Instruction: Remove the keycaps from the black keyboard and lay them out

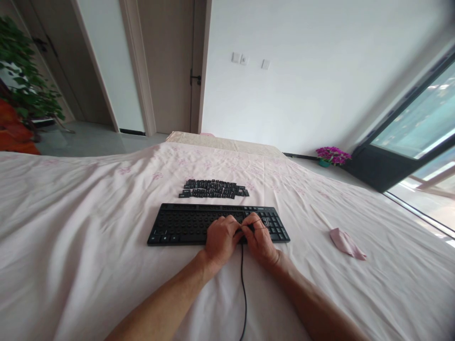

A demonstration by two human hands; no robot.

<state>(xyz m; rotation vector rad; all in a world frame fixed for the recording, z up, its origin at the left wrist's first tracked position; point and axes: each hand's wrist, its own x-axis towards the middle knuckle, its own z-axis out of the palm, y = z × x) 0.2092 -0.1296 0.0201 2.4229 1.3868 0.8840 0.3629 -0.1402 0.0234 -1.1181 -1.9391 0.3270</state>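
A black keyboard [192, 239] lies flat on the pale bedsheet; much of its left and middle part has bare sockets where keycaps are off, while keys remain on the number pad and along the bottom row. My left hand [222, 237] rests over its middle right part, fingers curled and pinched together. Beside it, my right hand [261, 241] is closed, its fingertips meeting those of the left. Thin wire-like lines show by the right fingers; what the fingertips hold is too small to make out. Behind the keyboard, loose black keycaps [213, 189] lie in rows.
The keyboard's cable [244, 293] runs toward me between my forearms. A pink cloth [346, 244] lies on the sheet [88, 237] at right. Beyond the bed are a door [167, 66], a white wall [302, 80], purple flowers [333, 155] and a green plant [21, 76].
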